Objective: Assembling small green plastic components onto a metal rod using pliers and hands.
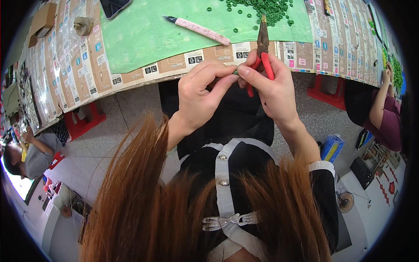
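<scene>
Left hand (198, 91) and right hand (277, 89) fingertips pinch a tiny round green piece (235, 72) between them, red-handled dark-metal pliers (263, 48) tucked in the right. Looks like fingertip work; next move probably needs a steady grip.

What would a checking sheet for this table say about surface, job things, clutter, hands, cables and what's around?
Surface: light-green flat mat over printed brown cardboard-like covering
Job's things: small dark-green rings, loosely piled; small green piece, shape unclear; red-handled metal pliers
Clutter: slim pink-handled tool; black flat phone-like device
Grippers: left hand has a pinching grip on the small green piece; right hand, also at that piece, has its grip around the pliers
Cables: thin dark cord by a round fan, lower right
Surroundings: red plastic stools; person in grey; person in maroon
</scene>
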A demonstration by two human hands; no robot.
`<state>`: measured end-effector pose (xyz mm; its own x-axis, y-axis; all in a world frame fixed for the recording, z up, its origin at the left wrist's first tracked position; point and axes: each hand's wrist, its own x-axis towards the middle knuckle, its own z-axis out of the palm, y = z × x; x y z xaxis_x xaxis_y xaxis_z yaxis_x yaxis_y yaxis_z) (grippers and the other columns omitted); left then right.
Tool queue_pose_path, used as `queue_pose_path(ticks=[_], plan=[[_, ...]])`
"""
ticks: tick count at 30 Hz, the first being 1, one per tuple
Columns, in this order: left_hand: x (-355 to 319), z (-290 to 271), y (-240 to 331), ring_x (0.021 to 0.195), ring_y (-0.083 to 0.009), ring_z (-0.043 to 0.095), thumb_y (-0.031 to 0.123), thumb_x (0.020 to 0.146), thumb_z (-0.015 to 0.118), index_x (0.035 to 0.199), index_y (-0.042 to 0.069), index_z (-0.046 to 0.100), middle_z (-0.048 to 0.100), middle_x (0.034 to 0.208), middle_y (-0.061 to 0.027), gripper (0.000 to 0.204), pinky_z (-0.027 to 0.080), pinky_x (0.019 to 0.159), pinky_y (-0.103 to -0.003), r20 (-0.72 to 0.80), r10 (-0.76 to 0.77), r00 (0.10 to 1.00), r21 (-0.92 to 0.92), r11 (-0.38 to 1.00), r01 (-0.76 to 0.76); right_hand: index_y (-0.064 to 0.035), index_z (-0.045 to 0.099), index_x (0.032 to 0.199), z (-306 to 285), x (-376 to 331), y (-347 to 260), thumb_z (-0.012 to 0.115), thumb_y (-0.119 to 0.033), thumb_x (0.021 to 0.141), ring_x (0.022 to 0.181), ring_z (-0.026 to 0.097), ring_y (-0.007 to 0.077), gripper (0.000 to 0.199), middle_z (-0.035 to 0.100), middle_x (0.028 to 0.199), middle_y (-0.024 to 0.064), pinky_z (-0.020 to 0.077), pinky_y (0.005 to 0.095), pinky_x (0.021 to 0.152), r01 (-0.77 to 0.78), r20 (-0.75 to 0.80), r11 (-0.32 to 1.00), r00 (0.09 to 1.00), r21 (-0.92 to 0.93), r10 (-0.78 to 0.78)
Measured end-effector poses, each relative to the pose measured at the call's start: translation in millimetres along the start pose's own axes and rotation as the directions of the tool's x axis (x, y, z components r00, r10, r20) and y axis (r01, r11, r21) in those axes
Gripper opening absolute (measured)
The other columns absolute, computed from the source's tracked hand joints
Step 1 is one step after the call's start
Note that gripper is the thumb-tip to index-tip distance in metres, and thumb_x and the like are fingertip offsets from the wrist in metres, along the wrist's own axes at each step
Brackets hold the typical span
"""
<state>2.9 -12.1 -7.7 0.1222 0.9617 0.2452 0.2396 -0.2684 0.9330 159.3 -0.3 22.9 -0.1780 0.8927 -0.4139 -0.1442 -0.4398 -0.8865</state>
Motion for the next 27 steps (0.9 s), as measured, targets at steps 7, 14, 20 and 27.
queue_pose_path(ticks=[7, 14, 20, 27], plan=[[-3.0, 0.2, 0.2, 0.072, -0.0143, 0.060, -0.002, 0.075, 0.067, 0.087, -0.003, 0.065, 0.064, 0.080, -0.0075, 0.012, 0.047, 0.065, -0.024, -0.001, -0.184, 0.983, -0.305, 0.936, 0.175, -0.0011, 0.053, 0.091, 0.9, -2.5, -0.8, 0.060, -0.010, 0.085, 0.066, 0.055, 0.0084, 0.013, 0.056, 0.074, 0.0029, 0.0427, 0.0203, 0.055, -0.034, 0.016, 0.989, 0.999, 0.145, 0.031], [-2.7, -0.5, -2.7, 0.073, -0.0120, 0.059, -0.003, 0.077, 0.065, 0.092, -0.002, 0.064, 0.062, 0.083, -0.0056, 0.015, 0.047, 0.067, -0.023, 0.030, -0.212, 0.977, -0.376, 0.903, 0.207, -0.0002, 0.053, 0.094, -0.1, -0.4, -1.8, 0.061, -0.011, 0.084, 0.064, 0.054, 0.0089, 0.016, 0.056, 0.074, 0.0030, 0.0419, 0.0207, 0.053, -0.083, 0.051, 0.969, 0.996, 0.231, 0.074], [5.9, -6.7, -2.0, 0.067, -0.0059, 0.054, 0.007, 0.085, 0.061, 0.100, -0.001, 0.062, 0.062, 0.083, -0.0028, 0.017, 0.042, 0.060, -0.018, 0.185, -0.489, 0.853, -0.608, 0.625, 0.490, -0.0003, 0.057, 0.086, -34.7, 42.4, -3.1, 0.065, -0.014, 0.079, 0.061, 0.050, 0.0089, 0.017, 0.053, 0.066, 0.0014, 0.0403, 0.0246, 0.055, 0.194, -0.173, 0.840, 0.932, -0.506, -0.320], [17.5, 1.0, -18.0, 0.062, -0.0039, 0.049, 0.012, 0.087, 0.058, 0.103, 0.000, 0.058, 0.060, 0.079, -0.0019, 0.019, 0.038, 0.056, -0.017, 0.224, -0.571, 0.790, -0.708, 0.463, 0.534, -0.0001, 0.059, 0.090, -76.7, 103.7, 11.0, 0.062, -0.013, 0.079, 0.062, 0.056, 0.0199, 0.017, 0.061, 0.071, 0.0112, 0.0446, 0.0304, 0.062, 0.321, 0.013, 0.294, 0.695, -0.900, -0.719]])
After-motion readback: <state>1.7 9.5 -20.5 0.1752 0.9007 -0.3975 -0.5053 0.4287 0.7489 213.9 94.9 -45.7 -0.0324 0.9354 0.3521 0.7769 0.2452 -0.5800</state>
